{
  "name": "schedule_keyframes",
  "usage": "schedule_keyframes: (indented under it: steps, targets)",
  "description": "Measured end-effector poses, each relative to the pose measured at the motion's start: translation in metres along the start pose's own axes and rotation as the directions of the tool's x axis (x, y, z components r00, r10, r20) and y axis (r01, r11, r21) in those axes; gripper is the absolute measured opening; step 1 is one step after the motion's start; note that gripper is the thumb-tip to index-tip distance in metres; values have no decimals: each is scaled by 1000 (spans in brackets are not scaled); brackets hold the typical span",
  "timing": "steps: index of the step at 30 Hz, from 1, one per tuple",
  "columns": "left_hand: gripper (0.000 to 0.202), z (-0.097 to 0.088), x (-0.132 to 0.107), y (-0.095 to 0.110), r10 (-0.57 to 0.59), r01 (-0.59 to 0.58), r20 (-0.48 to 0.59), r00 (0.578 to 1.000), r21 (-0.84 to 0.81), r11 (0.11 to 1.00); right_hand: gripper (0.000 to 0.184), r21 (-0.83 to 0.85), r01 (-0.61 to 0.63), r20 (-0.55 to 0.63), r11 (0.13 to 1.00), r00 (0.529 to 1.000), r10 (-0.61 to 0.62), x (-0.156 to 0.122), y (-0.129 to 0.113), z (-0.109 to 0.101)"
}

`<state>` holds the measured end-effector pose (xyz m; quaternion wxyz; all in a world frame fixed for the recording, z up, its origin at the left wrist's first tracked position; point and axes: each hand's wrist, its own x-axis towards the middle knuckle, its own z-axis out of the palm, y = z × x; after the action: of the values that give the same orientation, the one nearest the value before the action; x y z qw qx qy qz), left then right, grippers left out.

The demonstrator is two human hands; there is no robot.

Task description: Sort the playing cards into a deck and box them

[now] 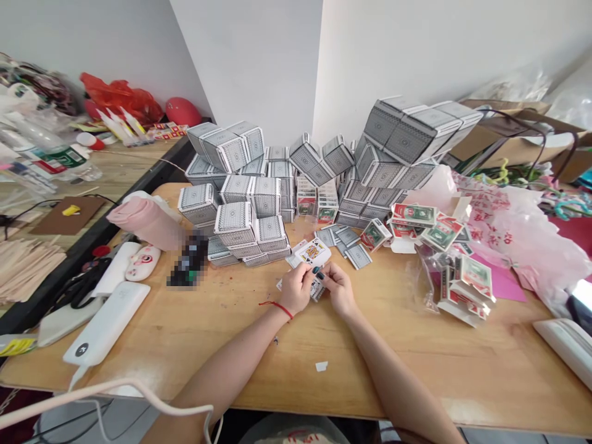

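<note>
My left hand (296, 288) and my right hand (338, 288) meet in the middle of the table, thumbs and fingertips pinched close together. Between them shows a patterned playing card (317, 289), its upper part covered by my fingers. A red string is tied around my left wrist. Just beyond my fingers lies a face-up king card (312, 250) on other cards. Several grey-backed cards (358, 256) lie loose to the right of it. Behind these stand stacks of grey blocks (235, 222) covered with card-back patterns.
Opened card boxes (472, 280) and a pink-white plastic bag (513, 222) lie on the right. A taller block stack (407, 132) leans at the back right. On the left are a white power bank (108, 320) and a pink roll (145, 219). A paper scrap (321, 366) lies near the front edge.
</note>
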<state>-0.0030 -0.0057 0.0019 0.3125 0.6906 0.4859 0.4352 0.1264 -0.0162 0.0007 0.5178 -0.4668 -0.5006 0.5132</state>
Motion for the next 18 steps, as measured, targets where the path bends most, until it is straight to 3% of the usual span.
schedule_keyframes:
  steps: [9,18]
  targets:
    - [23,2,-1,0,-21,21,22,1000,-32,999,16,-88,23,91,996,996,-15,2,3,-4]
    - [29,9,6,5,-174,152,-60,983,-262,953,25,197,-36,122,980,992,12,8,2,1]
